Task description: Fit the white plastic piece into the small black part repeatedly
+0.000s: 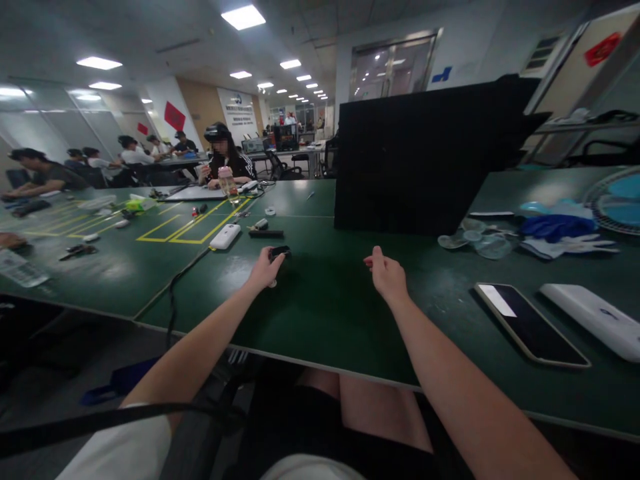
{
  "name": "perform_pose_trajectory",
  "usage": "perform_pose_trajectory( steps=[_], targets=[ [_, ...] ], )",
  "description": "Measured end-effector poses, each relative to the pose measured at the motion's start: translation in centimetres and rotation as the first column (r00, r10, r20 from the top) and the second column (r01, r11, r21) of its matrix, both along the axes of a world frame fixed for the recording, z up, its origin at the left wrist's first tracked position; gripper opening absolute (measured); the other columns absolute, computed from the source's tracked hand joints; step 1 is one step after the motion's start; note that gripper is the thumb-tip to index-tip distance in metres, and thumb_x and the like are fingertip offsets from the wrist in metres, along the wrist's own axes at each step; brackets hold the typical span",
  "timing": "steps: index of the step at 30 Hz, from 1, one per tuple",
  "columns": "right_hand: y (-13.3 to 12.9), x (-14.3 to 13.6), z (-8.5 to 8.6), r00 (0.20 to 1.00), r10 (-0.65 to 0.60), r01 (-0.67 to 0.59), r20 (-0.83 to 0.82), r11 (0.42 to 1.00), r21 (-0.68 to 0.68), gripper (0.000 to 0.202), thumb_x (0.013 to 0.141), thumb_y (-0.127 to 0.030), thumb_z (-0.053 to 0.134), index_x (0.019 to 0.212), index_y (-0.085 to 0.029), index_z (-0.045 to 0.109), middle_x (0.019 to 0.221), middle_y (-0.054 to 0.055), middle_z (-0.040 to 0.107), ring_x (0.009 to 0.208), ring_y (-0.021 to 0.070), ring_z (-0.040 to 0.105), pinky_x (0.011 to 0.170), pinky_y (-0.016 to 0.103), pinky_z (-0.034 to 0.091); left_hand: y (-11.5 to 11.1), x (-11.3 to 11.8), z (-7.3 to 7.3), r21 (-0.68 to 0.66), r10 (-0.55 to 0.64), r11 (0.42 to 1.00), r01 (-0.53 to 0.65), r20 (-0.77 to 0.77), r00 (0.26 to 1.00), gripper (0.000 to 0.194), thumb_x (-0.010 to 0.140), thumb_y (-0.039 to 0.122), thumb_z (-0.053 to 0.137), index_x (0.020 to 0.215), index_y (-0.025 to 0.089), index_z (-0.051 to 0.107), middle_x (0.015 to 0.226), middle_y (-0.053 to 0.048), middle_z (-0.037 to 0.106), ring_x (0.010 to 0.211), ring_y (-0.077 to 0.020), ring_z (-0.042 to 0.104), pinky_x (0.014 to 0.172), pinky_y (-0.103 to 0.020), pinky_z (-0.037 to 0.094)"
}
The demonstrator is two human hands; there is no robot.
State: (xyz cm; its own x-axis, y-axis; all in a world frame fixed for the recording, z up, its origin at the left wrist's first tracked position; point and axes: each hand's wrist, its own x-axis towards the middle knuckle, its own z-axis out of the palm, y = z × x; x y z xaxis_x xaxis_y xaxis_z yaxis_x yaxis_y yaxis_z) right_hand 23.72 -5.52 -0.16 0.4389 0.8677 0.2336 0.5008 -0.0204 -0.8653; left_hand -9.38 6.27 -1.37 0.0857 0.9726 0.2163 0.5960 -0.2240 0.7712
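We've free room on the green table point(325, 293) btwn our L hand point(267, 268) & R hand point(389, 273). Fwd of the R hand, a big black panel point(405, 167) stands upright & blocks us; to its L we've a gap twd the far edge. Past the L hand, a black bar point(266, 233) & white device point(226, 237) sit in our way. R side: we can pass btwn R hand & phone point(540, 330); clear plastic pieces point(490, 244) lie beyond, nr the panel.

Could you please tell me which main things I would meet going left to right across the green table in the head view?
Clear plastic bottle → small white device → left hand holding a small black object → right hand → smartphone → larger white device.
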Motion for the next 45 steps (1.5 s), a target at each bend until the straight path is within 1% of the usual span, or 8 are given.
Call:
perform_pose_trajectory(
  steps=[6, 12, 16, 21, 25, 28, 32, 45],
  targets=[
    [0.4, 0.6, -0.1, 0.985, -0.065, 0.077, -0.158, 0.994, 0.075, 0.077, 0.094, -0.081, 0.025, 0.105, -0.025, 0.076, 0.115, 0.010, 0.075, 0.105, 0.0294, 0.068, 0.088, 0.040, 0.050, -3.9, 7.8, 1.4, -0.043, -0.408, 0.908, 0.417, -0.325, 0.853, 0.049, 0.096, 0.045, 0.057, 0.137, 0.022, 0.045, 0.118, -0.012, 0.071, 0.103, -0.0259, 0.071, 0.090, -0.036, 0.054],
    [1.1, 2.4, -0.1, 0.924, -0.129, 0.168, -0.361, 0.983, 0.079, 0.101, 0.088, -0.087, 0.004, 0.114, -0.019, 0.075, 0.116, 0.014, 0.075, 0.100, 0.0284, 0.071, 0.078, 0.038, 0.053, -9.4, 16.0, 2.2, -0.068, -0.670, 0.720, 0.691, -0.328, 0.666, 0.051, 0.095, 0.044, 0.056, 0.140, 0.022, 0.043, 0.127, -0.014, 0.067, 0.111, -0.0280, 0.069, 0.095, -0.040, 0.054],
    [1.3, 3.4, -0.2, 0.910, -0.090, 0.118, -0.405, 0.992, 0.045, 0.107, 0.085, -0.089, 0.002, 0.117, -0.016, 0.074, 0.114, 0.016, 0.076, 0.100, 0.0283, 0.071, 0.075, 0.036, 0.052, -11.9, 18.2, 2.0, -0.032, -0.710, 0.670, 0.742, -0.322, 0.627, 0.051, 0.096, 0.046, 0.054, 0.139, 0.020, 0.045, 0.129, -0.016, 0.066, 0.115, -0.0297, 0.066, 0.099, -0.044, 0.053],
    [0.8, 3.9, 0.5, 0.920, -0.045, 0.058, -0.388, 0.998, 0.022, 0.105, 0.085, -0.089, 0.002, 0.113, -0.017, 0.074, 0.111, 0.016, 0.076, 0.095, 0.0272, 0.070, 0.069, 0.035, 0.051, -10.4, 16.4, 1.9, 0.183, -0.692, 0.660, 0.728, -0.227, 0.685, 0.044, 0.094, 0.041, 0.060, 0.131, 0.019, 0.053, 0.147, -0.017, 0.054, 0.140, -0.0293, 0.049, 0.118, -0.047, 0.040],
    [-1.1, 2.7, 2.0, 0.972, 0.232, -0.233, -0.039, 0.971, -0.044, 0.070, 0.086, -0.081, 0.047, 0.111, -0.021, 0.076, 0.110, 0.011, 0.075, 0.098, 0.0273, 0.067, 0.080, 0.038, 0.051, -6.4, 11.4, 1.8, 0.320, -0.452, 0.841, 0.436, -0.027, 0.892, 0.042, 0.096, 0.039, 0.057, 0.132, 0.019, 0.053, 0.137, -0.014, 0.059, 0.130, -0.0262, 0.054, 0.114, -0.046, 0.043],
    [-2.4, 0.5, 3.0, 0.836, 0.468, -0.419, 0.287, 0.882, -0.216, 0.054, 0.076, -0.063, 0.076, 0.117, -0.028, 0.076, 0.124, 0.008, 0.069, 0.109, 0.0289, 0.063, 0.091, 0.042, 0.049, -4.4, 7.4, 1.5, 0.292, -0.236, 0.927, 0.235, -0.034, 0.971, 0.042, 0.093, 0.042, 0.061, 0.129, 0.020, 0.057, 0.123, -0.010, 0.061, 0.117, -0.0243, 0.059, 0.107, -0.042, 0.048],
    [-3.1, -2.0, 3.1, 0.677, 0.630, -0.522, 0.381, 0.776, -0.355, 0.059, 0.073, -0.053, 0.082, 0.127, -0.031, 0.072, 0.136, 0.007, 0.062, 0.117, 0.0300, 0.061, 0.094, 0.042, 0.048, -4.6, 5.6, 1.5, 0.221, -0.191, 0.951, 0.216, -0.126, 0.973, 0.044, 0.090, 0.047, 0.066, 0.126, 0.024, 0.062, 0.114, -0.007, 0.061, 0.103, -0.0220, 0.062, 0.097, -0.038, 0.053],
    [-1.4, -1.9, 2.0, 0.849, 0.388, -0.280, 0.358, 0.906, -0.316, 0.032, 0.095, -0.040, 0.054, 0.117, -0.027, 0.072, 0.115, 0.005, 0.072, 0.098, 0.0235, 0.066, 0.081, 0.037, 0.050, -5.7, 6.4, 1.8, 0.122, -0.275, 0.939, 0.320, -0.292, 0.916, 0.050, 0.089, 0.043, 0.066, 0.135, 0.026, 0.055, 0.125, -0.008, 0.066, 0.115, -0.0266, 0.064, 0.103, -0.040, 0.050]
  ],
)
